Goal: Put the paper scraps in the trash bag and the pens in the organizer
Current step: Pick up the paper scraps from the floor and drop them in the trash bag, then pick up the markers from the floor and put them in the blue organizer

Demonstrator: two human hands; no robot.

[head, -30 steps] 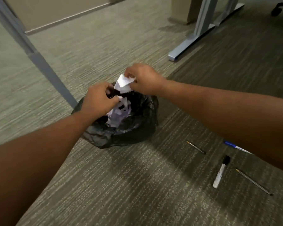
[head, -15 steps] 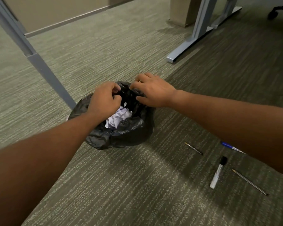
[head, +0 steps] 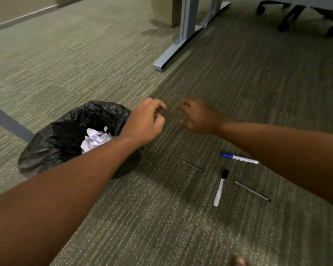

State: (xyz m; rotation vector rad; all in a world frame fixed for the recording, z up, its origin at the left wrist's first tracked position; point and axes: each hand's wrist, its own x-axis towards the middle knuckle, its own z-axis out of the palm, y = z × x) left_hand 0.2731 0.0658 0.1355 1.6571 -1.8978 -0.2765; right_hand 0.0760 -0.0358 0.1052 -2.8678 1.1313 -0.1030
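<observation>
Head view: both hands' fingers curl loosely, holding nothing, left hand (head: 144,121) and right hand (head: 198,117) beside the trash bag (head: 65,135) holding paper scraps (head: 95,140). Next, I judge: 4 pens (head: 221,187) at 4 o'clock; organizer unseen.

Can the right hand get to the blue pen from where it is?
Probably yes. The right hand is empty and hangs over bare carpet, and the blue pen lies uncovered just beside that forearm, with nothing between them.

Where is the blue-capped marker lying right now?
The blue-capped marker lies on the carpet at the right of the head view, partly under the right forearm, just beyond the black-capped marker.
</observation>
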